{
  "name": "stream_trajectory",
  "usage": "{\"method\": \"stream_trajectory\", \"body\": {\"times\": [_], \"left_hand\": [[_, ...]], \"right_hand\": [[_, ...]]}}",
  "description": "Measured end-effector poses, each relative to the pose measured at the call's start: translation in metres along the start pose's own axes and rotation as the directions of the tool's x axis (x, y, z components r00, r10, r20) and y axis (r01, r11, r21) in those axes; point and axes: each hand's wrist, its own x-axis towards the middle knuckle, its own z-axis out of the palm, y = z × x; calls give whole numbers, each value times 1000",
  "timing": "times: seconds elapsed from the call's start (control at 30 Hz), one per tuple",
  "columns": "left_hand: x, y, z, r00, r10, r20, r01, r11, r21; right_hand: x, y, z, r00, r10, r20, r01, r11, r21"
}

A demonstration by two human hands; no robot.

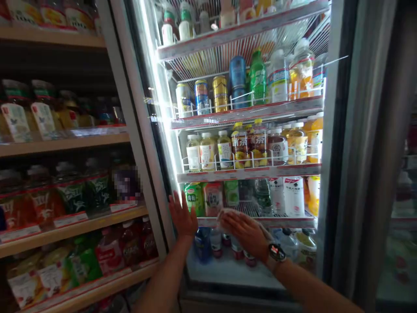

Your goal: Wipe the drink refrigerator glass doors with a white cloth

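Note:
My left hand (182,215) is pressed flat with its fingers spread against the glass door (169,130) of a lit drinks cooler. My right hand (244,234) lies on the same glass a little to the right, over a pale folded cloth (226,218) held under its fingers. A black smartwatch (277,252) sits on my right wrist. Behind the glass, rows of bottled drinks and cans (237,150) stand on wire-fronted shelves, some partly hidden by my hands.
Wooden shelves (65,143) of bottled drinks with price strips stand to the left of the cooler. A grey door frame (335,152) runs up its right side, with a further glass-fronted unit beyond it. The cooler's lower frame runs below my hands.

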Motion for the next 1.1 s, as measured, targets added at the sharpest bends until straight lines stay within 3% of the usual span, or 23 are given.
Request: {"method": "stream_trajectory", "body": {"times": [0.1,0.2,0.33,0.4,0.53,0.6,0.67,0.77,0.87,0.97,1.03,1.1], "left_hand": [[2,0,0,1000,9,-9,-9,1000,9],[3,1,1,1000,2,-19,-2,1000,3],[5,1,2,999,37,-25,-36,999,29],[6,1,1,999,44,-20,-43,998,43],[5,11,-4,999,-34,28,32,997,65],[1,28,-4,996,-79,53,75,995,58],[-8,55,1,997,-36,74,35,999,15],[-24,97,16,992,101,70,-98,994,-55],[-33,120,28,992,121,21,-120,992,-45],[-35,122,30,994,109,25,-108,993,-38],[-34,120,27,994,107,30,-106,993,-47],[-33,119,26,994,109,27,-107,993,-54]], "right_hand": [[-39,-17,13,1000,-17,7,17,999,30],[-54,-17,11,999,37,-7,-36,998,51],[-60,8,-10,960,273,-56,-272,962,29],[-65,31,-24,876,456,-157,-459,888,14],[-70,71,-42,625,676,-389,-718,694,53],[-66,77,-43,580,702,-414,-745,663,81],[-60,67,-38,600,700,-387,-729,678,95],[-58,32,-21,722,634,-277,-640,765,81],[-64,-6,-1,818,550,-172,-545,835,75],[-68,-22,7,839,523,-148,-516,852,87],[-66,-15,2,846,513,-149,-504,859,94],[-63,6,-9,822,543,-175,-536,840,88]]}}
